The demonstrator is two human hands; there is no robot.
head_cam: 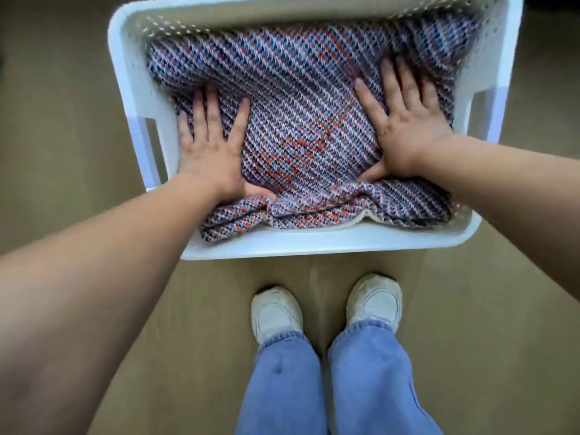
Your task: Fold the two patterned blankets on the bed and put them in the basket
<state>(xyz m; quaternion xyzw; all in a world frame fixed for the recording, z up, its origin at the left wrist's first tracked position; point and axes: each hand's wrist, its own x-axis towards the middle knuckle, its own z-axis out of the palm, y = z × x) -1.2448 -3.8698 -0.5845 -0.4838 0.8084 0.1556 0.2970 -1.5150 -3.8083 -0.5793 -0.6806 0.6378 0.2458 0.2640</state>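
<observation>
head view: straight down on basket [314, 246] standing on floor [62, 136], shoes [276, 312] just in front of it
blanket [301, 120]: one patterned knit, folded, inside the basket and filling most of it; near edge bunched and riding up at the near rim
left hand [208, 152]: flat on the blanket's left side, fingers straight and spread
right hand [405, 127]: flat on its right side, same pose
grip: neither hand clasps anything, palms only press down
step: looks like packing the blanket down into the basket
second blanket: not visible; pale strip [365, 216] under the knit at the near rim, can't tell what it is
next: probably tuck the bunched near edge below the rim, keep the fold flat, leave room on top in case another one goes in
</observation>
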